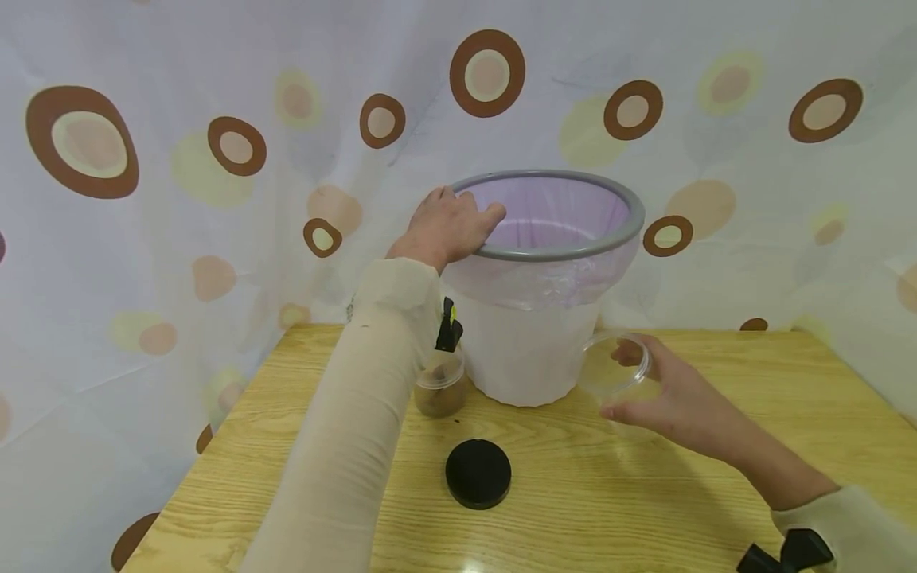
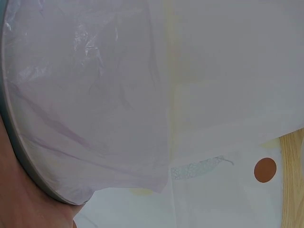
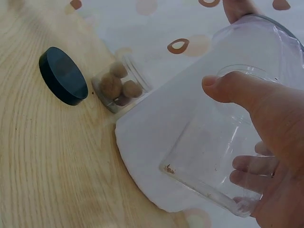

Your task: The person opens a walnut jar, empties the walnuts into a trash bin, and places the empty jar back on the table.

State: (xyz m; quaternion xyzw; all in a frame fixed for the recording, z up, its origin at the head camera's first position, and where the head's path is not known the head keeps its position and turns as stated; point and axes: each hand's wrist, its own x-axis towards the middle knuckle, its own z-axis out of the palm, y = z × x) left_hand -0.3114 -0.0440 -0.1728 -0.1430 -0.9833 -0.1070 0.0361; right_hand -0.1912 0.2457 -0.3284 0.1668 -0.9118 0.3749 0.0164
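Note:
My left hand (image 1: 451, 227) grips the grey rim of a white trash bin (image 1: 523, 350) lined with a thin purple bag (image 1: 552, 203). In the right wrist view, my right hand (image 3: 280, 128) holds a clear plastic jar (image 3: 204, 147) between thumb and fingers. A few brown crumbs lie in the bottom corner of that jar, which is tilted just right of the bin. Another clear jar (image 3: 107, 90), with several round brown lumps inside, stands at the bin's left side. On the table in front of the bin lies a black lid (image 1: 478, 473).
Everything stands on a light wood-grain table (image 1: 559, 509). A pale sheet (image 1: 215, 64) patterned with brown rings hangs close behind the bin and along the left side. One small dark speck lies near the jar of lumps.

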